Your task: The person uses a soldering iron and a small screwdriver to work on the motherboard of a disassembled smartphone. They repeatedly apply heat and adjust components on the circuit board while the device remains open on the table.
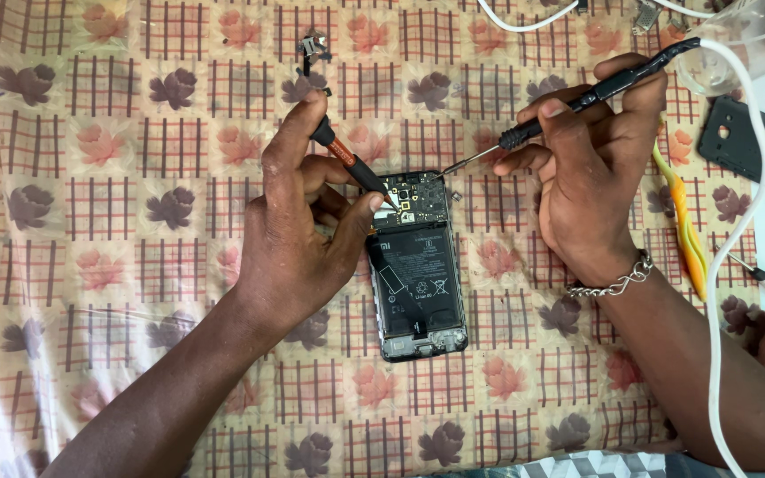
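Hands are working over an opened phone (419,265) that is lying flat on the flowered cloth (90,221), near the middle of the scene. The left hand (298,239) is pinching a small screwdriver with an orange and black handle (351,164) between thumb and fingers, and its tip is touching the circuit board at the far end of the phone. The right hand (591,168) is closing around a thin black tool with a cord (577,102), and its metal point is reaching the far right corner of the same board. The phone is looking light and stiff, but the bare board and the black battery seem fragile, so I think it is safer to be taking it by the side frame. A phone back cover (750,146) is lying far right, and a yellow-orange tool (688,239) is resting just beside the right wrist.
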